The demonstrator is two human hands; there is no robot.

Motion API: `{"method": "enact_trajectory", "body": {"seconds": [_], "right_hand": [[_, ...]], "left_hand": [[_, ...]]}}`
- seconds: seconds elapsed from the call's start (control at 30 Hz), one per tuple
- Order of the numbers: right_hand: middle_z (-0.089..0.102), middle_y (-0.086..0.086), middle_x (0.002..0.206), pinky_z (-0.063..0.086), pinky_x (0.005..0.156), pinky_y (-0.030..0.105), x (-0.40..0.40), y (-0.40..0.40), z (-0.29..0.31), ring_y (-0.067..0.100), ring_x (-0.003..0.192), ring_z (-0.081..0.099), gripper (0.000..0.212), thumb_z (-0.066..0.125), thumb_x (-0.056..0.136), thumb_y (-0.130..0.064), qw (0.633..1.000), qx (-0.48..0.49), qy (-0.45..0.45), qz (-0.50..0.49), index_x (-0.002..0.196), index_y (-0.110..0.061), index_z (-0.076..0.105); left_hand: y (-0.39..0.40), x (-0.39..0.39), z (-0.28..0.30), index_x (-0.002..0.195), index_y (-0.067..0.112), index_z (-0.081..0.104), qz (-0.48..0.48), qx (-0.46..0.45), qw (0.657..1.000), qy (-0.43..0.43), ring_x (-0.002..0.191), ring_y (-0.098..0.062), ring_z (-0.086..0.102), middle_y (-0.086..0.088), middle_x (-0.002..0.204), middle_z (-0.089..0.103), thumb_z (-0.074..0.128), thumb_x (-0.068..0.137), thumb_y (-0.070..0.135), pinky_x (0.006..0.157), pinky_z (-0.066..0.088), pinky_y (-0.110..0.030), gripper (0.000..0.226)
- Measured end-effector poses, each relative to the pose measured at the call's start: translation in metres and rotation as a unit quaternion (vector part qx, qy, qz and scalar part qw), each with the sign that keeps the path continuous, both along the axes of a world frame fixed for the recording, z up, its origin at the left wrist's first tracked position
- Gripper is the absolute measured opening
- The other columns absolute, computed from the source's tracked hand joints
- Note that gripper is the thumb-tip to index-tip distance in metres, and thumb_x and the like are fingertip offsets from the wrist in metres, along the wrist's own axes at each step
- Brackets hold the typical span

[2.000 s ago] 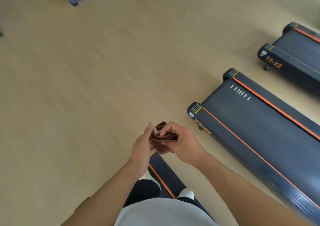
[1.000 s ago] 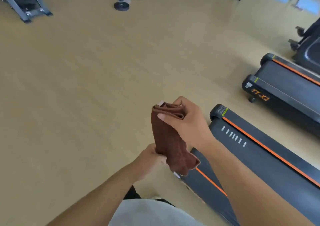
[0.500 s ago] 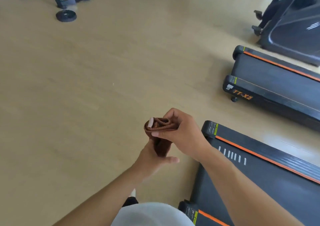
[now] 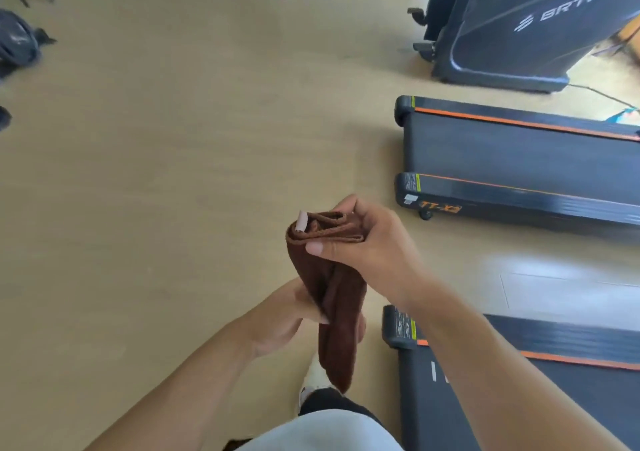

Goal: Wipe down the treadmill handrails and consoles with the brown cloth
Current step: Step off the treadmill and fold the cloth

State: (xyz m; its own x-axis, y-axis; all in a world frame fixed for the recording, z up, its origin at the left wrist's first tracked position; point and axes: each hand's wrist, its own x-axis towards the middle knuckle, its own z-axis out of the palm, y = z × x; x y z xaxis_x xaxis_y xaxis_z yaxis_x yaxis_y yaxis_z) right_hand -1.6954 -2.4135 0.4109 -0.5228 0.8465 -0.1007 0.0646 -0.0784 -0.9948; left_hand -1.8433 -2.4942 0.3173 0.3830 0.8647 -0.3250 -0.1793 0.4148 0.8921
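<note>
Head view: right hand pinches the folded top of the brown cloth; left hand grips its hanging middle, beside 2 treadmills.

A gym: two black treadmill decks with orange stripes lie on a pale wood floor beside a BRTW exercise machine.

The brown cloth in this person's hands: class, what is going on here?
A person stands on a tan gym floor holding a folded brown cloth. The right hand pinches its top folds; the left hand grips the hanging part lower down. Black treadmills with orange stripes lie to the right, and no wiping has begun.
</note>
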Motion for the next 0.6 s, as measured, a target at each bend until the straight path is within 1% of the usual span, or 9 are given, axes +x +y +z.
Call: {"method": "enact_trajectory", "body": {"seconds": [0.07, 0.13, 0.17, 0.23, 0.3, 0.37, 0.43, 0.53, 0.6], "right_hand": [[0.072, -0.001, 0.076, 0.050, 0.067, 0.028, -0.013, 0.047, 0.005, 0.012, 0.070, 0.066, 0.033, 0.093, 0.071, -0.016, 1.000, -0.019, 0.009, -0.004, 0.077, -0.027, 0.063], [0.072, 0.001, 0.077, 0.051, 0.066, 0.027, -0.025, 0.103, 0.015, 0.014, 0.071, 0.067, 0.032, 0.092, 0.074, -0.015, 0.998, -0.044, 0.028, -0.028, 0.081, -0.020, 0.061], [0.073, 0.002, 0.079, 0.051, 0.066, 0.025, -0.031, 0.131, 0.022, 0.014, 0.072, 0.068, 0.032, 0.091, 0.075, -0.014, 0.997, -0.055, 0.039, -0.048, 0.081, -0.019, 0.060], [0.075, 0.005, 0.085, 0.053, 0.070, 0.027, -0.038, 0.192, 0.031, 0.016, 0.077, 0.070, 0.031, 0.088, 0.078, -0.013, 0.991, -0.063, 0.063, -0.098, 0.080, -0.019, 0.058], [0.074, 0.007, 0.087, 0.053, 0.076, 0.034, -0.044, 0.258, 0.031, 0.019, 0.081, 0.069, 0.027, 0.084, 0.081, -0.010, 0.976, -0.085, 0.105, -0.170, 0.083, -0.016, 0.058], [0.074, 0.009, 0.090, 0.056, 0.086, 0.041, -0.050, 0.324, 0.025, 0.021, 0.086, 0.069, 0.019, 0.079, 0.086, -0.010, 0.958, -0.115, 0.134, -0.226, 0.094, -0.010, 0.062], [0.075, 0.013, 0.099, 0.057, 0.097, 0.045, -0.057, 0.389, 0.018, 0.024, 0.093, 0.071, 0.021, 0.076, 0.090, -0.013, 0.945, -0.140, 0.151, -0.255, 0.107, -0.006, 0.065], [0.074, 0.017, 0.117, 0.055, 0.103, 0.047, -0.075, 0.481, 0.015, 0.025, 0.101, 0.071, 0.021, 0.071, 0.094, -0.013, 0.937, -0.133, 0.164, -0.279, 0.113, -0.006, 0.065], [0.071, 0.021, 0.124, 0.053, 0.105, 0.048, -0.084, 0.541, 0.014, 0.028, 0.105, 0.071, 0.025, 0.072, 0.093, -0.014, 0.925, -0.130, 0.170, -0.313, 0.115, -0.005, 0.063]], "left_hand": [[0.051, -0.001, -0.006, 0.114, 0.006, 0.070, 0.089, -0.008, 0.991, 0.104, 0.113, -0.030, 0.068, -0.011, 0.112, 0.076, 0.073, 0.082, -0.007, 0.101, 0.053, -0.040, 0.034], [0.109, -0.003, -0.003, 0.107, 0.018, 0.075, 0.120, -0.003, 0.978, 0.169, 0.108, -0.025, 0.071, -0.005, 0.106, 0.078, 0.084, 0.075, 0.004, 0.101, 0.054, -0.044, 0.036], [0.137, -0.005, -0.001, 0.104, 0.021, 0.077, 0.115, 0.000, 0.976, 0.187, 0.105, -0.023, 0.072, -0.003, 0.102, 0.079, 0.087, 0.074, 0.009, 0.098, 0.056, -0.043, 0.034], [0.194, -0.015, 0.002, 0.103, 0.020, 0.078, 0.122, -0.014, 0.973, 0.194, 0.099, -0.017, 0.074, 0.001, 0.097, 0.080, 0.089, 0.076, 0.017, 0.085, 0.059, -0.032, 0.030], [0.249, -0.032, 0.000, 0.108, 0.019, 0.076, 0.138, -0.030, 0.973, 0.185, 0.096, -0.012, 0.075, 0.005, 0.097, 0.080, 0.087, 0.079, 0.018, 0.079, 0.056, -0.024, 0.031], [0.303, -0.054, -0.009, 0.112, 0.019, 0.075, 0.125, -0.064, 0.975, 0.170, 0.100, -0.017, 0.075, 0.002, 0.103, 0.080, 0.083, 0.083, 0.019, 0.090, 0.057, -0.031, 0.030], [0.358, -0.079, -0.024, 0.116, 0.014, 0.074, 0.091, -0.107, 0.982, 0.124, 0.103, -0.022, 0.074, -0.004, 0.108, 0.079, 0.079, 0.086, 0.017, 0.094, 0.057, -0.034, 0.030], [0.445, -0.109, -0.045, 0.124, 0.011, 0.070, 0.055, -0.115, 0.989, 0.070, 0.104, -0.025, 0.072, -0.010, 0.116, 0.076, 0.082, 0.080, 0.014, 0.085, 0.057, -0.031, 0.045], [0.505, -0.123, -0.052, 0.128, 0.005, 0.066, 0.071, -0.149, 0.986, -0.018, 0.101, -0.026, 0.070, -0.014, 0.121, 0.073, 0.081, 0.075, 0.012, 0.081, 0.057, -0.032, 0.056]]}}
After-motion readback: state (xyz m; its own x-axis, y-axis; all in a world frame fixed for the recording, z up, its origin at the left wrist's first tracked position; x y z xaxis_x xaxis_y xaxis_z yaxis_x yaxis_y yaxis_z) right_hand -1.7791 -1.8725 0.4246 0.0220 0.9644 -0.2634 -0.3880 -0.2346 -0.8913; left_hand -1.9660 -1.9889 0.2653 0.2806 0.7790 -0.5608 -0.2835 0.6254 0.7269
